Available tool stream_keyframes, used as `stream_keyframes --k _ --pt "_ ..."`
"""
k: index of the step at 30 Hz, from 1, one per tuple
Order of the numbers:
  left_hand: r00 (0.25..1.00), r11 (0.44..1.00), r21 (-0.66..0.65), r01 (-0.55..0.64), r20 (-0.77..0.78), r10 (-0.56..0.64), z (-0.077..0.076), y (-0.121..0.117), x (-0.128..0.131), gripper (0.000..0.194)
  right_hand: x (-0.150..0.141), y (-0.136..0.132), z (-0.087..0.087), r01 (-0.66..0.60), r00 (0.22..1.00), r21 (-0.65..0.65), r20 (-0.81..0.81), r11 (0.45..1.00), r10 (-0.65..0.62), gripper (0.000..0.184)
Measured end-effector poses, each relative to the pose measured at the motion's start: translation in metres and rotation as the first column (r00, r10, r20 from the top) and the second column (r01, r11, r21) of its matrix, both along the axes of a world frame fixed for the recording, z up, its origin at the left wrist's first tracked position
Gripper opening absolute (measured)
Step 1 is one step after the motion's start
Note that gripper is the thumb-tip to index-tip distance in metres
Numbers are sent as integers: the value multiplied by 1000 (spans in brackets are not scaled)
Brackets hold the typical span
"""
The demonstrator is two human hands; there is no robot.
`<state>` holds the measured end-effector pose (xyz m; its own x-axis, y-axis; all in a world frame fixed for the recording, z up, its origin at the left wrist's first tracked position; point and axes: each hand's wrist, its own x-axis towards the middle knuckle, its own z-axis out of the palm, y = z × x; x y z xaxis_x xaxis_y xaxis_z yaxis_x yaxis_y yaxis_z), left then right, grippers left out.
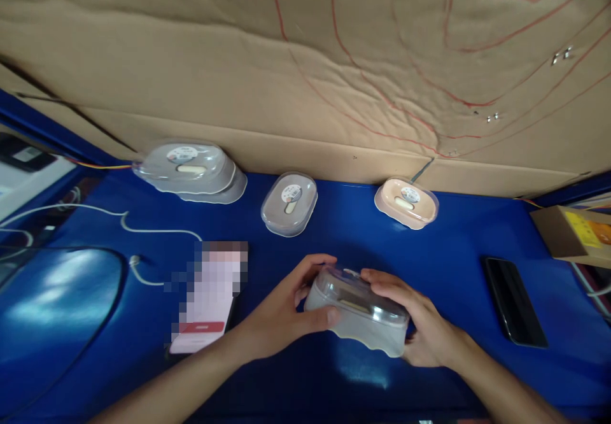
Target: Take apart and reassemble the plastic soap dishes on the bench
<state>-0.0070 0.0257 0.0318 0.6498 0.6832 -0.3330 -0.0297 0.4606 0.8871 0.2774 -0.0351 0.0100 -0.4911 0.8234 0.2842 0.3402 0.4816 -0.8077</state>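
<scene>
Between my two hands is a grey plastic box with a clear domed lid (363, 322), tilted slightly above the blue table. My left hand (291, 316) grips its left end, thumb across the front side. At the right end my right hand (420, 316) holds it, fingers over the lid and the thumb partly hidden. Behind it, a similar grey lidded box (289, 204) lies on the table. A pink lidded box (405, 202) sits to the right of that one. Farther left are stacked grey lidded boxes (191, 169).
A lit phone (210, 303) lies left of my hands, partly pixelated, near a white cable (157, 230). On the right lies a dark phone (513, 300). A cardboard box (554, 233) stands at the right edge. Brown paper with red lines (286, 93) covers the back wall.
</scene>
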Motion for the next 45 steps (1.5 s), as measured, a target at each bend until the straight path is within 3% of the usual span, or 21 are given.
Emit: stream_keyframes --k 7,14,21,28,36,41,45 --pt "998 994 113 15 -65 -8 0 -1 -4 77 -2 0 6 -21 999 -91 -36 996 18 88" --pt "999 984 176 26 -40 -20 1 -2 -2 71 -5 1 8 -5 996 -91 -89 996 -4 83" --pt "999 960 277 46 5 -49 1 -5 -4 103 1 -3 2 61 983 -112 -166 992 -79 83" --pt "999 939 344 25 -47 -9 0 -6 -5 83 0 0 9 28 986 -94 -161 995 -43 73" --pt "997 924 379 50 -76 -23 6 -7 -4 83 -3 -2 12 17 990 -55 -141 998 -25 71" --pt "997 927 366 81 -39 -72 0 -7 -6 110 -1 -7 7 90 980 -112 -168 990 -108 72" --pt "996 888 452 88 -43 -77 -6 -9 -9 129 1 -9 6 85 971 -142 -208 986 -113 75"
